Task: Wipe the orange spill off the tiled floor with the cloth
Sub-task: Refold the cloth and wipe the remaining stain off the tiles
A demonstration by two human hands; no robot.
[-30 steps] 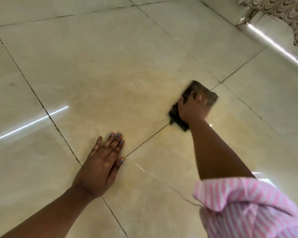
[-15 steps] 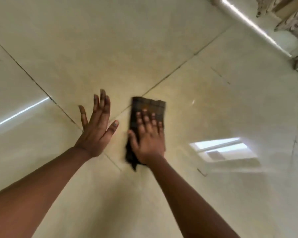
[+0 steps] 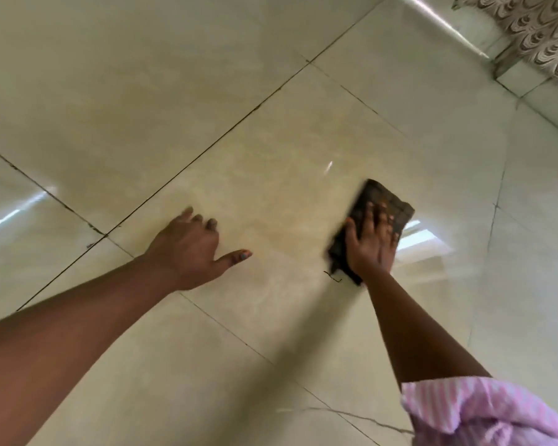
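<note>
Cloth (image 3: 375, 217) flat under right hand (image 3: 372, 244), fingers (image 3: 369, 217) spread | left hand (image 3: 189, 244) on floor (image 3: 271, 130), fingers relaxed

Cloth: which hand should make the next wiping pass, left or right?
Right. The right hand already lies flat on the cloth, fingers spread over it. The left hand rests on bare tile, apart from the cloth, probably bracing.

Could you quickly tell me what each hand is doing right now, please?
Left hand: open, holding nothing, over the floor.
Right hand: open, fingers flat, pressing the cloth.
</note>
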